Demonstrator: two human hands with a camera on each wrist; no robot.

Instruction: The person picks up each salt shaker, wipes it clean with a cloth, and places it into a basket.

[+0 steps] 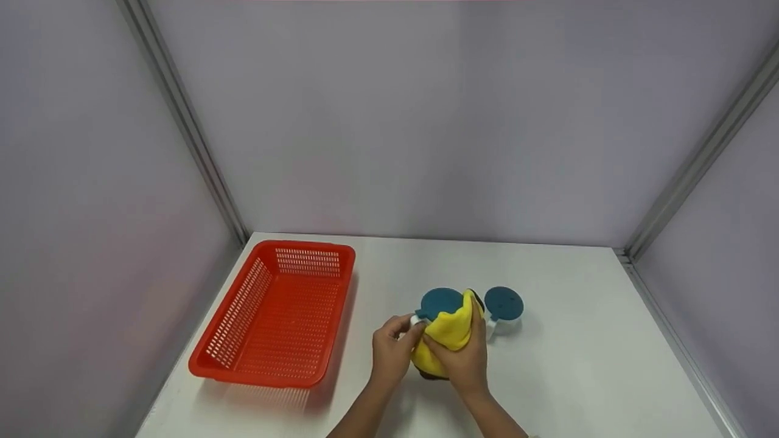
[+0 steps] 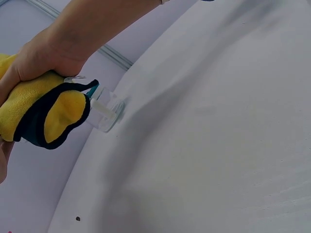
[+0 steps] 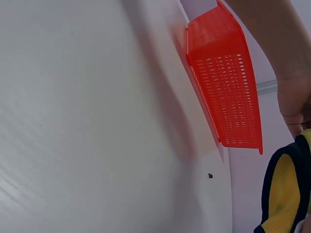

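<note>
A cup with a round teal lid (image 1: 441,301) and a white handle (image 1: 415,320) is held up in front of me. My left hand (image 1: 392,350) pinches the handle between thumb and fingers. With my right hand (image 1: 467,360) I grip a yellow cloth (image 1: 449,331) with dark edging, wrapped around the cup's side. The cloth hides most of the cup's body. Just right of my right hand, a second cup with a teal lid (image 1: 504,303) stands upright on the table; the left wrist view shows its clear body (image 2: 111,114).
A red plastic basket (image 1: 331,359) with perforated sides stands on the left part of the white table (image 1: 584,365). Pale panels (image 1: 389,121) enclose the table at the back and both sides. A small dark speck (image 3: 210,175) marks the tabletop.
</note>
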